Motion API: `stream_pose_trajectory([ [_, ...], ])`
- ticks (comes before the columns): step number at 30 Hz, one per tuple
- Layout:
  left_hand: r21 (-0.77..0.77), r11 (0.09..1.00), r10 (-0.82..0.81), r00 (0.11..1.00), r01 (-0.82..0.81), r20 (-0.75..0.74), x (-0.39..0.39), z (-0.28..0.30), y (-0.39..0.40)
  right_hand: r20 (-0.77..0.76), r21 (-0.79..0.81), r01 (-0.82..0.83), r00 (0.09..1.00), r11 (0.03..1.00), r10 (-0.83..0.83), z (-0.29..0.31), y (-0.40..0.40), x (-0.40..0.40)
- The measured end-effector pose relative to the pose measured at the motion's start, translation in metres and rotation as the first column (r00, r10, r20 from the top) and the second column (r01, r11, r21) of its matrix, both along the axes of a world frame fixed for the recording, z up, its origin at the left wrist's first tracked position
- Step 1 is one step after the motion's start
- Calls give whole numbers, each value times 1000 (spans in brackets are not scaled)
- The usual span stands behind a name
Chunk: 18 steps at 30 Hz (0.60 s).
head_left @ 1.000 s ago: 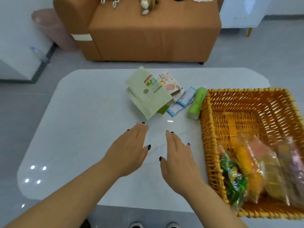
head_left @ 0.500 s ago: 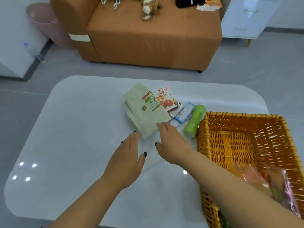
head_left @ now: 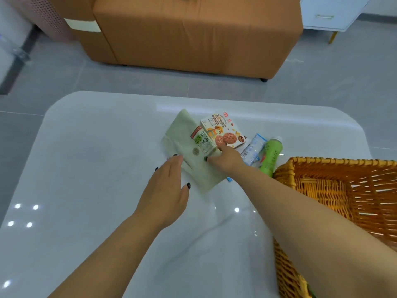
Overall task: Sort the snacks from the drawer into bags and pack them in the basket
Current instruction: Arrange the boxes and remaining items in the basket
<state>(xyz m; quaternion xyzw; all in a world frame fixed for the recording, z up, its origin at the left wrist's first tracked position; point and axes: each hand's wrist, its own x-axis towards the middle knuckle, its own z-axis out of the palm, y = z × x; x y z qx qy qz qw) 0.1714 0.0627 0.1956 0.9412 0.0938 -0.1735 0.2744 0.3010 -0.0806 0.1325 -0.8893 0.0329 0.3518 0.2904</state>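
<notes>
- A glossy white worktop [head_left: 90,190] with rounded corners fills the foreground, with small light spots reflected along its left side.
- An orange-brown sofa [head_left: 193,33] stands on the far side, a cream band [head_left: 82,25] across its left arm.
- A pink perforated bin [head_left: 48,17] stands left of the sofa.
- A white drawer cabinet [head_left: 330,12] on a gold leg is at upper right.
- The floor [head_left: 322,87] is grey tile.

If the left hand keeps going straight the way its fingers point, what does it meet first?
The pale green pouch. The left hand points up and slightly right, its fingertips already at the pouch's near-left edge; whether they touch it is unclear from this one view. The cookie box lies farther along.
</notes>
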Motion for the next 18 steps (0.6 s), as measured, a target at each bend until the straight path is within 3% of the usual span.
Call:
stream_pose_trajectory([
  [7, -76, 993, 84, 995, -87, -45, -2, 8, 0, 100, -115, -103, 988, 988, 115, -2, -14, -14],
  [12, -53, 991, 126, 992, -125, 28, -2, 31, -20, 124, 40, -146, 982, 989, 140, 53, -43, -16],
  [15, -140, 955, 279, 952, -262, 126, -1, 52, -42, 110, 138, -183, 980, 973, 168, 96, -76, -13],
  [18, -281, 835, 517, 850, -473, 106, -2, 72, -71, 107, 196, -251, 966, 948, 234, 138, -120, -10],
])
